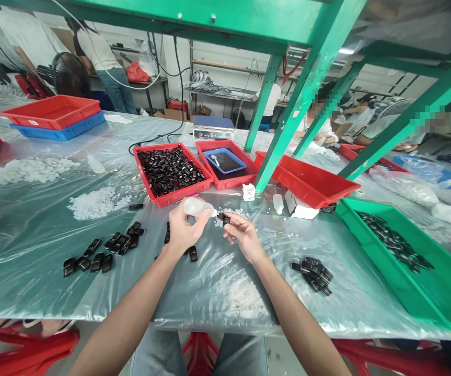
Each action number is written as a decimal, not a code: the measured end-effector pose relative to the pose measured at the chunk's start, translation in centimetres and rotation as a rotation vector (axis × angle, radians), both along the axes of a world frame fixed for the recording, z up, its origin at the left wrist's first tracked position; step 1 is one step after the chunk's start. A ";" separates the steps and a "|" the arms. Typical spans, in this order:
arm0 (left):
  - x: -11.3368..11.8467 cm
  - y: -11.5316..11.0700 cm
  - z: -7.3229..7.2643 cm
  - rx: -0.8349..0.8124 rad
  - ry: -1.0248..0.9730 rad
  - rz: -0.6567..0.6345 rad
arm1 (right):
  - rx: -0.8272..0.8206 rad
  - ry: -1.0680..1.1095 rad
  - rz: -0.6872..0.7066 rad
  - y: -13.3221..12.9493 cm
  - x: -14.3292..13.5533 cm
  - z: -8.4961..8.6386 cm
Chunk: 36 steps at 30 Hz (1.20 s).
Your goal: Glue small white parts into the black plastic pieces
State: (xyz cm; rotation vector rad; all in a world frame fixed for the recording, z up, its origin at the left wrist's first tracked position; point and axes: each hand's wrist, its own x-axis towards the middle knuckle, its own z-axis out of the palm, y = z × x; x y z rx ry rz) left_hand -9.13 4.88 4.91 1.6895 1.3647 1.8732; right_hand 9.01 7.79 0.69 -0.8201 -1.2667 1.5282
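My left hand [186, 228] is wrapped round a translucent white squeeze bottle [197, 207], its nozzle pointing right. In my right hand [243, 235] a small glossy black plastic piece [224, 218] is pinched between thumb and fingers. The bottle's tip meets or nearly meets this piece; I cannot tell which. Beneath and behind them lies a small scatter of clear-white bits [236, 212]. A few more black pieces [193, 254] rest on the table by my left wrist, partly hidden by it.
A red tray [158, 200] heaped with black pieces stands ahead, beside another red tray [229, 184] holding a blue one. Black pieces lie in piles left [121, 243] and right [313, 275]. Green legs [288, 104] rise beyond my hands. A green tray [390, 277] sits at right. People work behind.
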 end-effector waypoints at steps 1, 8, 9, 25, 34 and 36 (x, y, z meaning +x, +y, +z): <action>0.0 0.0 0.0 -0.007 -0.013 -0.003 | -0.003 0.003 0.002 0.0 0.0 0.0; 0.0 0.1 0.0 -0.008 -0.040 -0.014 | -0.009 -0.003 0.010 -0.1 0.0 0.3; 0.1 0.1 0.0 -0.006 -0.038 -0.015 | -0.013 -0.003 0.012 -0.1 0.0 0.3; -0.1 0.5 -0.2 -0.069 -0.155 -0.054 | -0.021 0.001 0.001 -0.3 0.0 0.6; 0.1 0.7 -0.4 -0.049 -0.192 -0.062 | -0.020 0.010 -0.015 -0.3 0.0 0.6; 0.2 0.7 -0.4 -0.056 -0.203 -0.045 | -0.020 0.000 -0.029 -0.3 -0.1 0.6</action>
